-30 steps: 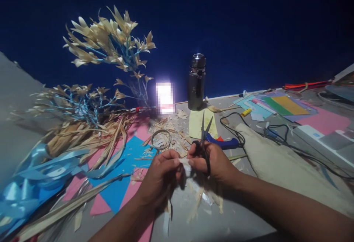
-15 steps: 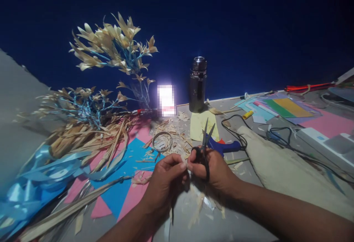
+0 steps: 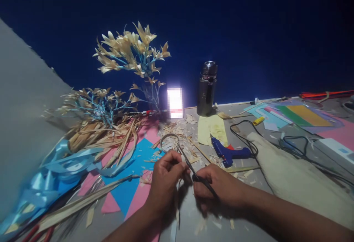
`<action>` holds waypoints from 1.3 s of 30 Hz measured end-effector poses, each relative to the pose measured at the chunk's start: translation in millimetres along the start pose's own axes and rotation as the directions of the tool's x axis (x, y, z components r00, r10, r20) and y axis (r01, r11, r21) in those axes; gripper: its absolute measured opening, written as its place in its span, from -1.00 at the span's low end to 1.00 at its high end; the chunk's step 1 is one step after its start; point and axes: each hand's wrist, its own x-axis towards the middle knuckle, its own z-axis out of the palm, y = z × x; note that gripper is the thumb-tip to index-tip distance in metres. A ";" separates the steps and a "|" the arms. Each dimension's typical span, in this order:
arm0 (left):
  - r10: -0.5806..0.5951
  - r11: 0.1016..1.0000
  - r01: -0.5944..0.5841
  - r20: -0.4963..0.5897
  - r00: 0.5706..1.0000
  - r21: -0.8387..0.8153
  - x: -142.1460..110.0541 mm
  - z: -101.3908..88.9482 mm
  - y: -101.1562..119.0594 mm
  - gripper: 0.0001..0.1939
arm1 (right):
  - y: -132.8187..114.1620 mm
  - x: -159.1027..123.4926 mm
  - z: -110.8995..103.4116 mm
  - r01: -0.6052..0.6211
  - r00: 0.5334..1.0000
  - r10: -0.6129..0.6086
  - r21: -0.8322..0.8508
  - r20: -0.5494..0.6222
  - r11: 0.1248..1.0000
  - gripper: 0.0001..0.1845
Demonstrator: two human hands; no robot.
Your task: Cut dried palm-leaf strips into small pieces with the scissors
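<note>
Scissors [image 3: 198,179] clamped in right fingers [image 3: 203,189], left fingers [image 3: 173,157] pinching scrap [image 3: 183,158], tabletop [image 3: 215,235] open between forearms [image 3: 267,202], edge [image 3: 235,104] well beyond

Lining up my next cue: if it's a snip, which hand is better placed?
Probably the right hand: it holds the scissors, blades reaching to the left hand's fingertips. The left hand pinches a small pale piece, so it looks better suited to steadying.

dim overall | white panel [image 3: 175,103] glaring, pixelated, dial centre | wall [image 3: 265,28] near-black, 1 o'clock | dark shadows on table [image 3: 221,236], 6 o'clock | ribbon [image 3: 41,188] soft, stretched, 8 o'clock
</note>
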 end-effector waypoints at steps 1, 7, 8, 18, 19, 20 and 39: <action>0.004 1.000 -0.004 -0.005 1.000 -0.001 0.0 0.6 0.4 -0.85 | 0.4 0.3 0.3 -0.012 1.000 0.012 0.007 -0.003 1.000 -0.70; 0.002 1.000 -0.002 -0.009 1.000 0.009 1.4 -1.5 0.6 -0.84 | 2.1 4.0 -0.9 -0.040 0.999 0.041 0.015 -0.011 0.999 -0.67; -0.003 1.000 0.003 0.000 1.000 0.017 1.8 -2.3 0.6 -0.84 | 2.7 4.8 -0.7 -0.039 0.999 0.040 0.031 -0.014 0.999 -0.67; -0.097 0.994 0.099 0.035 0.995 -0.054 0.7 2.4 9.1 -0.86 | 0.8 5.6 -10.1 -0.016 0.998 0.025 0.162 -0.050 0.987 -0.62; -0.125 0.985 0.131 0.062 0.990 -0.109 1.5 2.0 10.6 -0.87 | -0.4 4.1 -13.4 -0.015 0.999 0.019 0.141 -0.031 0.990 -0.62; -0.146 0.974 0.160 0.097 0.985 -0.162 2.7 1.2 12.4 -0.87 | -1.8 2.3 -16.8 -0.012 1.000 0.013 0.112 -0.006 0.994 -0.61; -0.256 0.910 0.357 0.388 0.885 -0.213 9.0 -15.7 23.6 -0.93 | -17.6 -11.9 -34.2 -0.104 0.971 0.153 -0.250 0.185 0.963 -0.62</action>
